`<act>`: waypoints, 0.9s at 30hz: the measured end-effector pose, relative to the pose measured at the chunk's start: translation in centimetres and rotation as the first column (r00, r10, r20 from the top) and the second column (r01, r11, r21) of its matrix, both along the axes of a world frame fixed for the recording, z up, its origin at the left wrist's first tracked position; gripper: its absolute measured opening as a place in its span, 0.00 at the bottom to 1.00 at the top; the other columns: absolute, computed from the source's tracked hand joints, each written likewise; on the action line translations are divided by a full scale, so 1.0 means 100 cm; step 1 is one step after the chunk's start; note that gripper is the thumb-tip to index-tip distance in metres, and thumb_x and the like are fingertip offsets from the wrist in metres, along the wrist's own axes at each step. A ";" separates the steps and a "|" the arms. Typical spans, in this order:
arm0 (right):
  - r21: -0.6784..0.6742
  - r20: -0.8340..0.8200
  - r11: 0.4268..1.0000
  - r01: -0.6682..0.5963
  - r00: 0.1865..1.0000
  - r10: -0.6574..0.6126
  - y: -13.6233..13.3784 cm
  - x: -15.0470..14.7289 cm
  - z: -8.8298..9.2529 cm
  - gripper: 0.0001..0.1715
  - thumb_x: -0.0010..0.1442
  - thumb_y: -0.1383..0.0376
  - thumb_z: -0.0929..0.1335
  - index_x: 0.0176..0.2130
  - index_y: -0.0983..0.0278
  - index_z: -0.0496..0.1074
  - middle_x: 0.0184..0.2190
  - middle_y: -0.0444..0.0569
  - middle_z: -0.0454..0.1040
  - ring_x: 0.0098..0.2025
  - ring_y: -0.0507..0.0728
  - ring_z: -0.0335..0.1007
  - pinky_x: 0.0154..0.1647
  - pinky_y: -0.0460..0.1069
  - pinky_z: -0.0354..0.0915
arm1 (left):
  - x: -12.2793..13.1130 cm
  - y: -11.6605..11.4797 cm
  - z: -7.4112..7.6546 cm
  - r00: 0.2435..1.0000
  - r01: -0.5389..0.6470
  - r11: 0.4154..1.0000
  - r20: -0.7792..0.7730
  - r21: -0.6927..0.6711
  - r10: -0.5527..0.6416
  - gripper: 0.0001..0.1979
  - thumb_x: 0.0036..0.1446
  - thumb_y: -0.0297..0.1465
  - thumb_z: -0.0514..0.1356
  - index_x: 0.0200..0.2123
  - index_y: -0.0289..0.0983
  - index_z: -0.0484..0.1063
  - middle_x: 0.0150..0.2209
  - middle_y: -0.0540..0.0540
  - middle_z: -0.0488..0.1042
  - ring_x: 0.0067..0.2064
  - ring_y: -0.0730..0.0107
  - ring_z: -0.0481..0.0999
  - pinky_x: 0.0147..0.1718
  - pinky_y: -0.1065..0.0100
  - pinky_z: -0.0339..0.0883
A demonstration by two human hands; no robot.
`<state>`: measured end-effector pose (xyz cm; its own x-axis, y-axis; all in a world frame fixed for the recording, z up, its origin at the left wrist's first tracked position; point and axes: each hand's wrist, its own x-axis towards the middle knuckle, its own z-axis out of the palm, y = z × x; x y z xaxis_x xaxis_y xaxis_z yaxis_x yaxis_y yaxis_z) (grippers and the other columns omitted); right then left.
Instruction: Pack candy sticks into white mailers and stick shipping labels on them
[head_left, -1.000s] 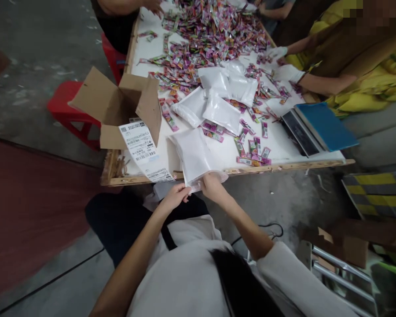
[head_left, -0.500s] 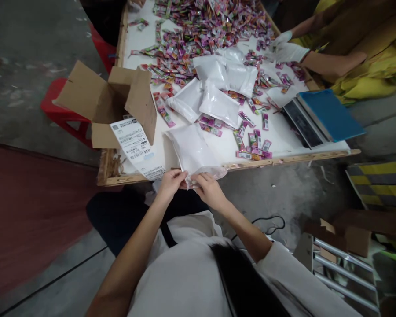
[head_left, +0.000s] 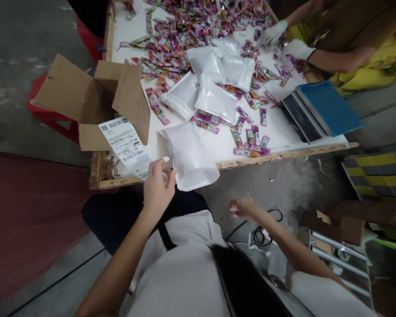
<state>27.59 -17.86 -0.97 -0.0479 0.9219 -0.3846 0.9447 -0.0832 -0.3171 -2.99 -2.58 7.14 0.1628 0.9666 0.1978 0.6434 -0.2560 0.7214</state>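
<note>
A white pouch (head_left: 193, 154) lies at the table's front edge, its near end jutting over the edge. My left hand (head_left: 159, 182) is at the pouch's left side, fingers apart, with a fingertip at or very near its edge. Away from the table, my right hand (head_left: 242, 208) hangs over the floor with its fingers curled; a small pale bit shows at the fingertips, too blurred to name. Left of the pouch, a printed label sheet (head_left: 123, 143) leans from an open cardboard box (head_left: 99, 101). Several filled white pouches (head_left: 216, 99) lie behind.
Many small colourful sachets (head_left: 198, 31) cover the table's far part. A scale (head_left: 303, 116) with a blue top (head_left: 331, 108) stands at the right. Another person's gloved hands (head_left: 297, 49) are among sachets at the back right. A red stool (head_left: 41, 99) stands left.
My right hand has left the pouch and moved right and down. My left hand has let go of the pouch's near end and shifted left. The pouch's near end now lies smoother.
</note>
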 end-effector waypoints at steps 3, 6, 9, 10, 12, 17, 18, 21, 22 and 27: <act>0.195 0.047 0.980 0.025 0.998 -0.035 0.045 0.001 0.021 0.11 0.60 0.68 0.68 0.44 0.64 0.76 0.40 0.57 0.78 0.42 0.62 0.75 0.43 0.55 0.71 | 0.011 0.018 0.004 0.936 0.347 0.928 -0.111 0.134 -0.333 0.19 0.68 0.36 0.50 0.58 0.35 0.66 0.64 0.35 0.67 0.66 0.56 0.65 0.61 0.54 0.63; 0.457 0.088 0.882 -0.116 0.993 0.085 0.096 -0.003 0.043 0.32 0.60 0.68 0.67 0.63 0.68 0.65 0.62 0.65 0.65 0.64 0.68 0.61 0.63 0.63 0.61 | 0.020 0.033 -0.015 0.729 0.639 0.769 -0.306 -0.017 -0.612 0.22 0.70 0.37 0.47 0.60 0.34 0.66 0.69 0.34 0.60 0.72 0.54 0.54 0.68 0.47 0.49; 0.430 0.128 0.815 -0.388 0.920 0.371 0.133 -0.004 0.047 0.38 0.56 0.74 0.67 0.65 0.67 0.63 0.67 0.62 0.61 0.70 0.68 0.53 0.71 0.67 0.49 | 0.020 0.035 -0.040 0.595 0.718 0.689 -0.426 -0.100 -0.682 0.26 0.69 0.43 0.49 0.63 0.33 0.64 0.72 0.33 0.52 0.73 0.52 0.47 0.70 0.47 0.42; 0.402 0.126 0.791 -0.461 0.883 0.451 0.140 -0.003 0.044 0.39 0.56 0.76 0.66 0.66 0.65 0.63 0.68 0.60 0.60 0.71 0.67 0.51 0.71 0.67 0.46 | 0.018 0.034 -0.046 0.575 0.728 0.678 -0.449 -0.101 -0.684 0.30 0.67 0.46 0.52 0.64 0.33 0.63 0.72 0.33 0.50 0.74 0.52 0.45 0.70 0.47 0.40; 0.368 0.105 0.731 -0.574 0.807 0.581 0.150 0.000 0.037 0.40 0.56 0.76 0.66 0.66 0.62 0.64 0.69 0.57 0.59 0.72 0.65 0.50 0.72 0.67 0.44 | 0.012 0.031 -0.054 0.539 0.748 0.654 -0.473 -0.114 -0.697 0.40 0.60 0.54 0.57 0.65 0.31 0.62 0.73 0.30 0.48 0.74 0.48 0.43 0.70 0.48 0.39; 0.429 0.053 0.583 -0.690 0.664 0.746 0.159 0.005 0.023 0.30 0.61 0.75 0.63 0.60 0.61 0.71 0.64 0.54 0.68 0.69 0.61 0.57 0.71 0.64 0.49 | -0.004 0.027 -0.058 0.456 0.806 0.573 -0.464 -0.147 -0.760 0.52 0.45 0.58 0.68 0.64 0.29 0.62 0.72 0.27 0.46 0.74 0.45 0.44 0.70 0.47 0.43; 0.457 0.037 0.574 -0.679 0.660 0.750 0.159 0.004 0.021 0.28 0.62 0.74 0.63 0.59 0.62 0.73 0.62 0.54 0.70 0.68 0.60 0.60 0.71 0.63 0.51 | -0.007 0.026 -0.059 0.474 0.805 0.581 -0.453 -0.124 -0.755 0.46 0.49 0.53 0.68 0.63 0.30 0.64 0.72 0.29 0.49 0.73 0.47 0.46 0.69 0.48 0.45; 0.518 -0.064 0.627 -0.581 0.705 0.706 0.157 0.001 0.020 0.22 0.65 0.71 0.62 0.54 0.64 0.76 0.55 0.55 0.76 0.60 0.60 0.70 0.65 0.59 0.60 | -0.011 0.020 -0.063 0.634 0.733 0.680 -0.368 0.006 -0.680 0.19 0.64 0.35 0.58 0.56 0.34 0.72 0.67 0.35 0.64 0.69 0.56 0.60 0.67 0.52 0.53; 0.523 -0.114 0.673 -0.524 0.739 0.664 0.155 -0.001 0.020 0.21 0.66 0.70 0.61 0.53 0.64 0.76 0.52 0.55 0.78 0.56 0.59 0.73 0.62 0.57 0.63 | -0.011 0.018 -0.063 0.704 0.680 0.732 -0.318 0.045 -0.635 0.15 0.67 0.32 0.54 0.52 0.35 0.75 0.63 0.37 0.70 0.66 0.58 0.66 0.66 0.54 0.57; 0.354 -0.305 0.931 -0.087 0.930 0.203 0.152 -0.015 0.033 0.20 0.69 0.63 0.59 0.46 0.66 0.78 0.39 0.52 0.82 0.39 0.57 0.76 0.43 0.48 0.65 | 0.006 0.023 -0.046 0.945 0.231 0.971 -0.224 -0.059 -0.239 0.17 0.67 0.38 0.53 0.41 0.36 0.81 0.39 0.39 0.83 0.40 0.57 0.82 0.43 0.63 0.71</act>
<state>26.09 -2.61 2.37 -0.2615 0.9652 0.0015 0.7733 0.2104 -0.5982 -2.42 -0.30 2.55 0.4231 0.9007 0.0983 0.7163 -0.3990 0.5725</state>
